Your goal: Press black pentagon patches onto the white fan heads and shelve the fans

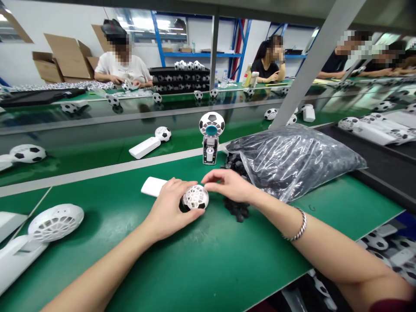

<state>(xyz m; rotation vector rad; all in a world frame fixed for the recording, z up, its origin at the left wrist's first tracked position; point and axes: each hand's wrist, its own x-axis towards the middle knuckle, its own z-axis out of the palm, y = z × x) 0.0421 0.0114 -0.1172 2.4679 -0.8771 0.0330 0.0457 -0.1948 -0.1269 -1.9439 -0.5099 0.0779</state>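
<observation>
My left hand [172,206] is wrapped round a white handheld fan with a football-patterned head [196,197], its open grille facing up. The fan's white handle [152,186] sticks out to the left, beyond my knuckles. At the head's upper right edge, my right hand [227,184] has thumb and forefinger pinched together; whatever lies between them is too small or hidden to make out. Small black pieces [238,210] are heaped under and beside my right wrist. They spill from a clear plastic bag [299,158] of black pieces.
An opened football fan [210,149] stands upright ahead, its inner parts showing. White fan parts [55,223] lie at left. Beyond runs a green conveyor [107,162] carrying more fans [162,133]. A black tray [383,173] of fans is at right; co-workers sit across.
</observation>
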